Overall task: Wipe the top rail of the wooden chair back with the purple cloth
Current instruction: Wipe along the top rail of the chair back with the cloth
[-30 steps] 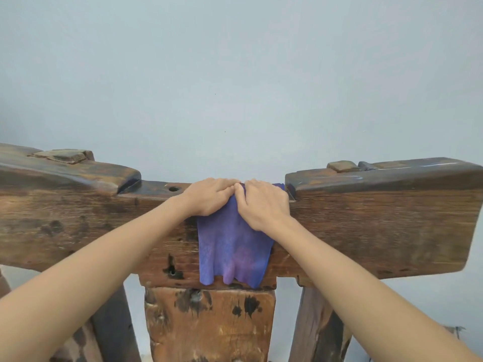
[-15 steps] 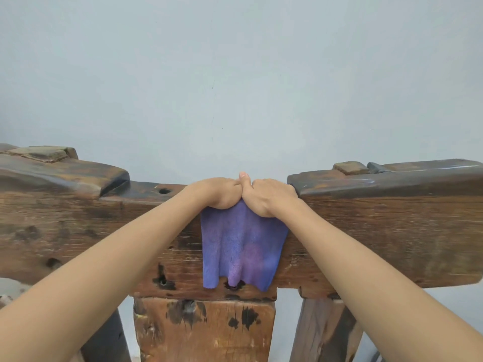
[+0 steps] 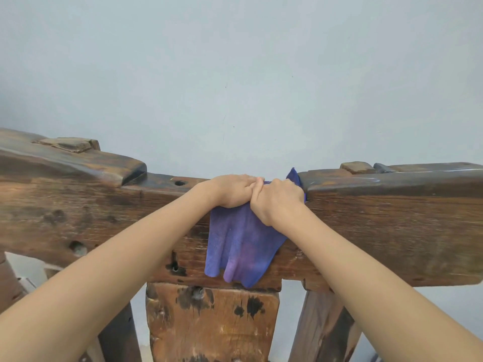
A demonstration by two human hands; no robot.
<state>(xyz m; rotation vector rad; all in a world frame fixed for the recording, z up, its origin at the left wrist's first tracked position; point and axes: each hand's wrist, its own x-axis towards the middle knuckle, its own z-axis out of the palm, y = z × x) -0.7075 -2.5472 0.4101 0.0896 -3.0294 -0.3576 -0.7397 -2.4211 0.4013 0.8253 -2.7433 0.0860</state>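
Note:
The dark, worn top rail [image 3: 392, 212] of the wooden chair runs across the view, with a lower middle section between two raised ends. The purple cloth [image 3: 240, 246] is draped over that middle section and hangs down the near face. My left hand [image 3: 230, 190] and my right hand [image 3: 277, 202] lie side by side on top of the cloth, fingers curled over the rail's far edge and holding the cloth against the wood. A corner of cloth sticks up beside the right raised end.
A plain pale wall stands close behind the chair. Under the rail are a broad wooden back splat [image 3: 211, 322] and a slanted post [image 3: 324, 327] to its right. A round hole [image 3: 179, 183] marks the rail left of my hands.
Both hands with the cloth have slid a little to the right along the rail, reaching the right raised end. A cloth corner now sticks up there.

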